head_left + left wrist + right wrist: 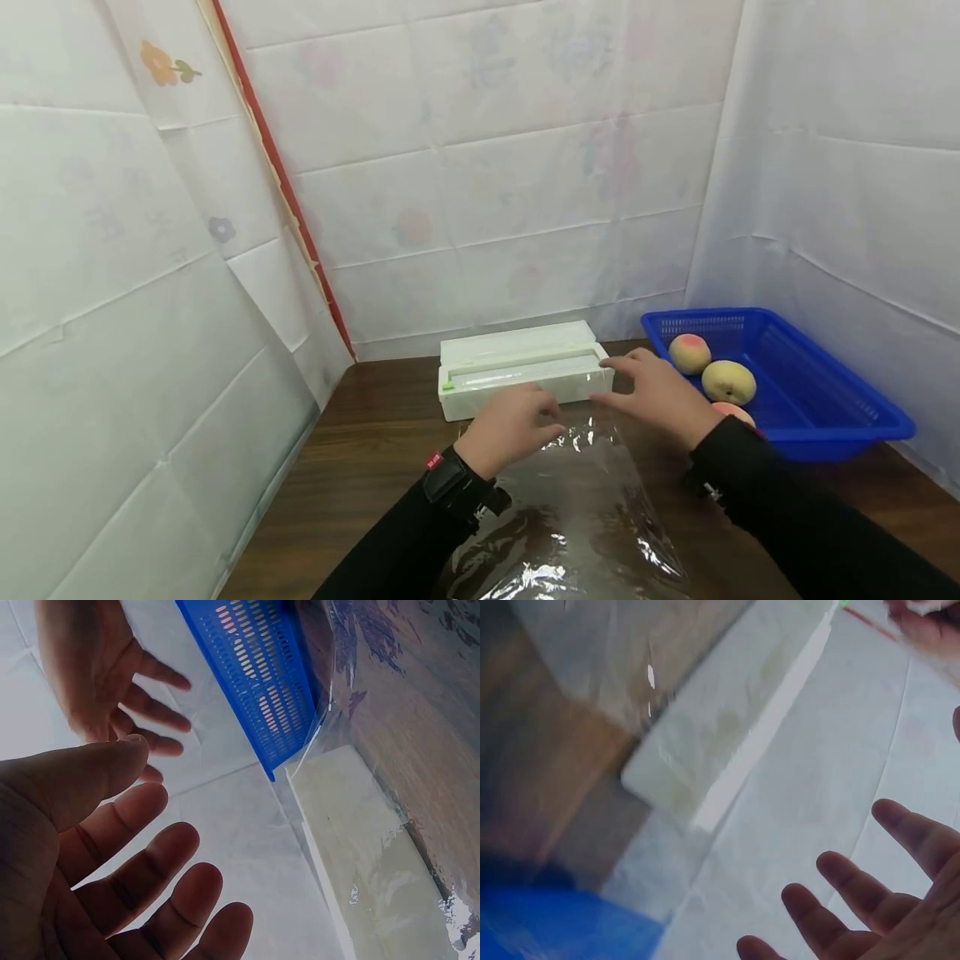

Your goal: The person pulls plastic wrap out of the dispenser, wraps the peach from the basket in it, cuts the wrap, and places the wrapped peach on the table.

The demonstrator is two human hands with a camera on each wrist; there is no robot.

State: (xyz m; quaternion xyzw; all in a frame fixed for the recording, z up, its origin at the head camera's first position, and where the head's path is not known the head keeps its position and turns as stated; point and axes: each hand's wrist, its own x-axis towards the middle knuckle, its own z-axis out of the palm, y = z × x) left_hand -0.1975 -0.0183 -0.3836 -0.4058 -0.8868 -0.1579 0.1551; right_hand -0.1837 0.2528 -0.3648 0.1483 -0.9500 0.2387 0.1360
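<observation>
A white cling film dispenser box [465, 405] stands at the back of the table with its lid [517, 342] raised. From its front, a sheet of clear cling film [570, 508] stretches over the table toward me, wrinkled and shiny. My left hand [510, 427] hovers above the film before the box, fingers loosely bent with nothing between them. Near the box's right end is my right hand [656, 396], thumb and fingers apart. Both wrist views show spread, relaxed fingers on the left hand [135, 855] and right hand [877, 907], holding nothing.
A blue plastic basket [832, 434] sits at the right, beside my right forearm. Inside it are a peach [689, 353], a yellowish peach [728, 382] and a partly hidden third peach [735, 412]. White cloth walls [480, 208] enclose the wooden table [360, 467].
</observation>
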